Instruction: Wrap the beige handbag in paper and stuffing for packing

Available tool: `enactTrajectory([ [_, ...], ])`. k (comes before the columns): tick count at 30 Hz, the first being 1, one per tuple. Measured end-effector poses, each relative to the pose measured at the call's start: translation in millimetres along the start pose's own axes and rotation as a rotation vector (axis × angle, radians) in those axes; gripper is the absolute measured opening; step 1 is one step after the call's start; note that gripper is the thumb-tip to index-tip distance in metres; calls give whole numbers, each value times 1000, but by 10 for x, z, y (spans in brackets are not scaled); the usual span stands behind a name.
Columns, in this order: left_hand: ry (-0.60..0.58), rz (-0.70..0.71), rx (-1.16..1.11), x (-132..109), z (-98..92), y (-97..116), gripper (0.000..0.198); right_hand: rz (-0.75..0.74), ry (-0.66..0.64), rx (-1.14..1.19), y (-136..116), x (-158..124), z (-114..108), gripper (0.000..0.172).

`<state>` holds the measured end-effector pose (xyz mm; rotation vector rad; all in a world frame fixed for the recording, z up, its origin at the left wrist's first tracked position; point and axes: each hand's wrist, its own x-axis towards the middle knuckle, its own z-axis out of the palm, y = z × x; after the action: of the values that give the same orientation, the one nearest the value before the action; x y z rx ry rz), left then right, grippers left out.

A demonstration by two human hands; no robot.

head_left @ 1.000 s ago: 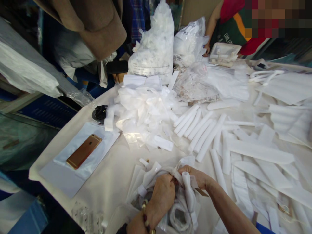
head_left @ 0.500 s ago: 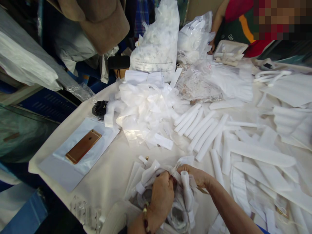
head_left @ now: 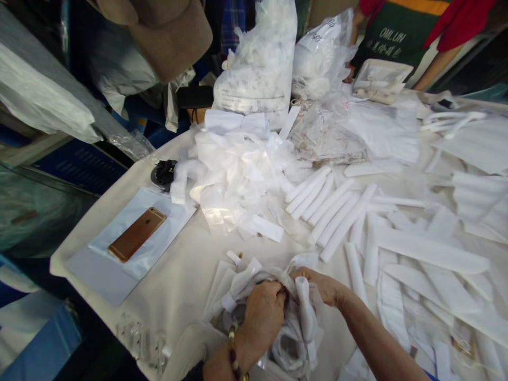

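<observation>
A bundle of white wrapped strips and loops (head_left: pixel 291 344) lies at the front of the table. My left hand (head_left: pixel 265 309), with a beaded bracelet at the wrist, reaches into it; its fingers are closed on something I cannot make out. Beside it, my right hand (head_left: pixel 315 283) is closed on white wrapping at the bundle's upper right edge, its fingertips partly covered. A rolled white piece (head_left: pixel 305 301) stands up between my hands. Flat white strips (head_left: pixel 216 283) stick out on the bundle's left.
A phone (head_left: pixel 137 234) rests on a pale sheet at the left. White wrapping scraps (head_left: pixel 234 169) form a heap behind my hands. White rolls (head_left: pixel 341 219) and padded strips (head_left: pixel 428 248) cover the right. Full plastic bags (head_left: pixel 257 69) and a person in an apron (head_left: pixel 391 39) are at the back.
The view has shifted slightly, and more of the person's apron shows at the back. My hands remain in the bundle, with my left hand moved only slightly.
</observation>
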<state>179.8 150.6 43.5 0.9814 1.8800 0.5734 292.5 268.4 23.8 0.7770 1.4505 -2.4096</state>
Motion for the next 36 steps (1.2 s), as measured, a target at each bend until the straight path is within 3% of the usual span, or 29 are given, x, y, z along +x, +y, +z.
enactTrajectory([
  [7,30,-34,-123,-11,-20,-25,19,11,0,27,20,3,-10,33],
  [13,-101,-59,-370,-54,-174,6,9,61,42,154,61,-47,-145,32],
  [16,-128,-124,-518,-89,-181,27,10,53,105,219,89,-91,-226,34],
  [23,-58,-297,-785,-116,-219,62,20,44,171,349,84,-128,-219,24],
  [29,-107,-315,-932,-167,-267,79,15,15,162,426,105,-209,-167,40],
  [36,-86,-273,-988,-178,-240,60,14,27,138,400,186,-323,-204,38],
])
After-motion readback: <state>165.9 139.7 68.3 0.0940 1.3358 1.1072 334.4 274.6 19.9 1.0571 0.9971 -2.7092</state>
